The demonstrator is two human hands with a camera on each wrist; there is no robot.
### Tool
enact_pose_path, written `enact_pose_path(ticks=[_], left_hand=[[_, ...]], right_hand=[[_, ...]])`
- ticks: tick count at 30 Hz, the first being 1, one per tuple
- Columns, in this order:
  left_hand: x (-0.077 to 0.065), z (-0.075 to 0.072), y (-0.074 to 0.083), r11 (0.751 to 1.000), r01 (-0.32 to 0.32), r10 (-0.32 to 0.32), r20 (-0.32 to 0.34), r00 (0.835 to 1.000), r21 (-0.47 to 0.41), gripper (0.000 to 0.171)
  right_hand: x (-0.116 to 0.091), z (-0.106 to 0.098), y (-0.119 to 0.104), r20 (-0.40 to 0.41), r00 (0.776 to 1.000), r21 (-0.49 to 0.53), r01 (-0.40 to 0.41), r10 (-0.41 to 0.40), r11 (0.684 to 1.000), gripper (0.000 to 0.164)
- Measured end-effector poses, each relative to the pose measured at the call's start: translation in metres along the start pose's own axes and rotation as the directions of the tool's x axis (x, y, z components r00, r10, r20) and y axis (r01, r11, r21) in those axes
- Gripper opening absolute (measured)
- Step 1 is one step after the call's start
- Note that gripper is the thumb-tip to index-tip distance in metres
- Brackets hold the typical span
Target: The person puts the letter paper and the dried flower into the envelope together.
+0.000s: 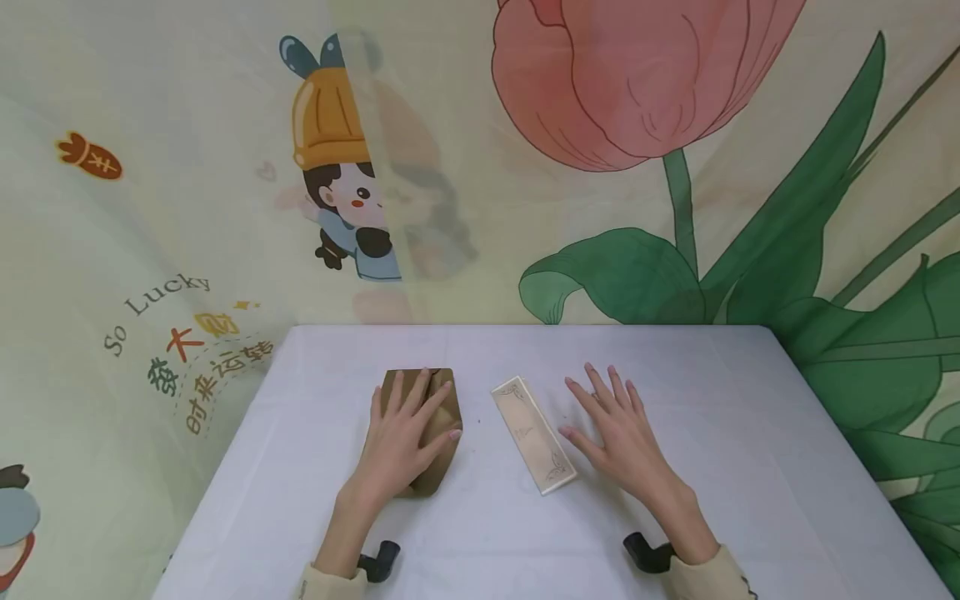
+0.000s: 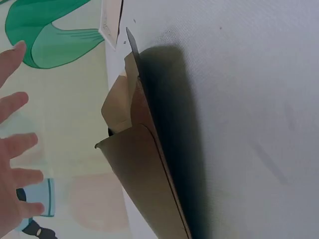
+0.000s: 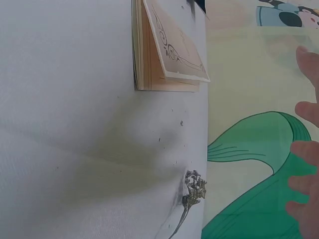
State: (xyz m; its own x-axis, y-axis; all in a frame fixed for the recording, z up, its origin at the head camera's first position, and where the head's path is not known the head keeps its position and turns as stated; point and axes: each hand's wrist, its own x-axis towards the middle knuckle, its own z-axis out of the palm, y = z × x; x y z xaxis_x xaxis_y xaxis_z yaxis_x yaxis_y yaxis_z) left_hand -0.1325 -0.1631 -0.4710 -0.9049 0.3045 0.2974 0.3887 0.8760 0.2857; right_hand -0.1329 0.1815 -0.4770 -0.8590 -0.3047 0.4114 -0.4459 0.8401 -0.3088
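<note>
1. A white cloth-covered table point(image 1: 510, 542) is the stage for what looks like a pause between steps: two hands poised over the goods, nothing in either one's grip. The handling itself, by this reading, is either yet to begin or just set down.

2. A brown, angular cardboard box point(image 2: 142, 169), its flaps loose at one end, rests on the table to the left, below the left hand point(image 1: 397, 437). That hand's fingers are straight and fanned; the left wrist view shows a gap between them and the cardboard.

3. The right hand point(image 1: 621, 429) hovers on the other side, fingers spread wide and slightly bent, holding nothing and touching nothing visible.

4. Between the two hands lies a cream, oblong paper booklet point(image 1: 534, 435) with ornamental corner scrolls, set aslant on the table — its cover lifted a little from the pages in the right wrist view. Picking it up would likely call for lowering the right fingers to its long edge and pinching cover and pages together.

5. A small, dried, brownish flower sprig point(image 3: 193, 186) lies near the booklet — fragile-looking, and best taken by its thin stem.
</note>
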Motion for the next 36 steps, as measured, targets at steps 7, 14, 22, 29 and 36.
enact_pose_path(ticks=[7, 14, 22, 29, 36], left_hand=[[-0.003, 0.0, -0.003, 0.997, 0.067, -0.068, 0.024, 0.997, 0.024, 0.073], [-0.004, 0.001, -0.006, 0.995, 0.093, -0.092, -0.004, 0.996, 0.039, 0.074], [-0.008, 0.004, -0.009, 0.99, 0.132, -0.132, -0.011, 0.991, 0.053, 0.075], [-0.012, 0.008, -0.013, 0.978, 0.191, -0.192, -0.003, 0.981, 0.079, 0.077], [-0.015, 0.01, -0.016, 0.969, 0.23, -0.232, 0.01, 0.973, 0.085, 0.078]], right_hand=[[0.001, 0.0, 0.0, 0.018, 1.0, -0.007, 0.004, -0.004, 1.0, 0.074], [0.002, -0.001, 0.005, -0.027, 0.999, -0.008, 0.027, -0.027, 1.0, 0.075], [0.001, -0.001, 0.004, -0.055, 0.998, 0.018, 0.04, -0.039, 0.999, 0.073], [-0.001, -0.001, 0.002, -0.048, 0.998, 0.022, 0.046, -0.045, 0.999, 0.073], [-0.001, 0.001, -0.002, -0.03, 0.999, 0.014, 0.032, -0.032, 0.999, 0.074]])
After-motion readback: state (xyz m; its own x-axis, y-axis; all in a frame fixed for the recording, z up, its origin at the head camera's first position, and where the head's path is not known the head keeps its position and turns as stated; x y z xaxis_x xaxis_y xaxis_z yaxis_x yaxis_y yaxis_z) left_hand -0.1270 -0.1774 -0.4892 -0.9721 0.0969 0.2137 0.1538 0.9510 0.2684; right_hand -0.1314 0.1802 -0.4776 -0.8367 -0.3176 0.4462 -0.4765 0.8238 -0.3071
